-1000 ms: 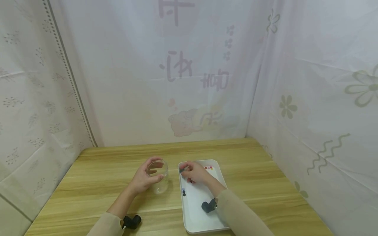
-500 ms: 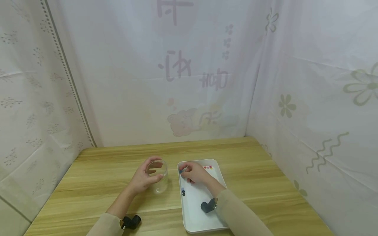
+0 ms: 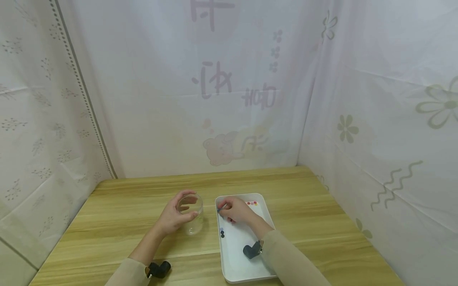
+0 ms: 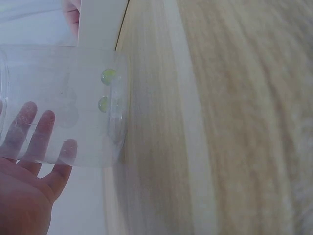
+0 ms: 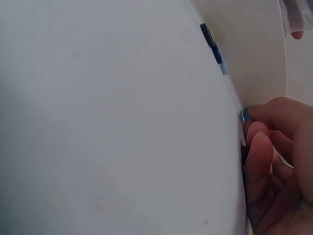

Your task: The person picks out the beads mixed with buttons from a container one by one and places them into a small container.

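My left hand (image 3: 175,214) holds a clear plastic cup (image 3: 195,226) upright on the table, thumb and fingers round its sides. Through its wall, in the left wrist view, two pale green see-through balls (image 4: 108,76) show near the bottom. Over the far left part of a white tray (image 3: 247,258), my right hand (image 3: 237,210) pinches a small blue disc (image 5: 245,115) between thumb and finger, against the tray's side wall. Something small and dark (image 5: 243,154) shows by the other curled fingers; its kind is unclear.
Along the tray's left wall lie dark discs (image 3: 222,234) and a pale blue disc (image 3: 221,229). Several red, pink and yellow discs (image 3: 252,203) sit at its far end. Patterned curtains (image 3: 207,99) hang behind and beside the wooden table (image 3: 143,190).
My right fingertips have shifted slightly nearer along the tray's left wall with the blue disc. The left hand and the cup have stayed in place.
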Action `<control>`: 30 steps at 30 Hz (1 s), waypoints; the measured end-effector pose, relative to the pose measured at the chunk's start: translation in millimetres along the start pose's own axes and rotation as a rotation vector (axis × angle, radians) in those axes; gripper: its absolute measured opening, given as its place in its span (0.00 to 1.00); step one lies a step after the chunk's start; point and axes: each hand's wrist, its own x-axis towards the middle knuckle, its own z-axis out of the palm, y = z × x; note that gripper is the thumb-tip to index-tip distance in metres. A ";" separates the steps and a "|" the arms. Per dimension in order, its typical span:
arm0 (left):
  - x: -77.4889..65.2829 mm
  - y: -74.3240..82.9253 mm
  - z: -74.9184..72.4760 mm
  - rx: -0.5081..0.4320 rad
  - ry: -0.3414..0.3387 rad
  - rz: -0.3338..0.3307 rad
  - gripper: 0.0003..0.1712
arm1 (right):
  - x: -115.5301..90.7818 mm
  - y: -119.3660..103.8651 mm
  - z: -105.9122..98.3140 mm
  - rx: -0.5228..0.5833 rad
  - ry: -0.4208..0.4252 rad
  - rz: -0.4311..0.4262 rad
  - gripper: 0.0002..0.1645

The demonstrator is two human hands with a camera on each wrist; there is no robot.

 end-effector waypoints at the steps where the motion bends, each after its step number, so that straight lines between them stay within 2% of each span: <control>1: -0.1 0.1 0.0 0.000 0.000 0.001 0.37 | 0.1 0.0 0.1 -0.003 0.000 0.000 0.09; 16: -0.6 1.0 0.4 0.018 0.002 -0.004 0.36 | 0.2 1.8 -0.2 -0.021 -0.003 0.002 0.08; 30: -0.4 -0.3 -0.3 0.024 -0.001 -0.003 0.36 | 0.6 1.6 -3.6 0.044 -0.003 -0.012 0.09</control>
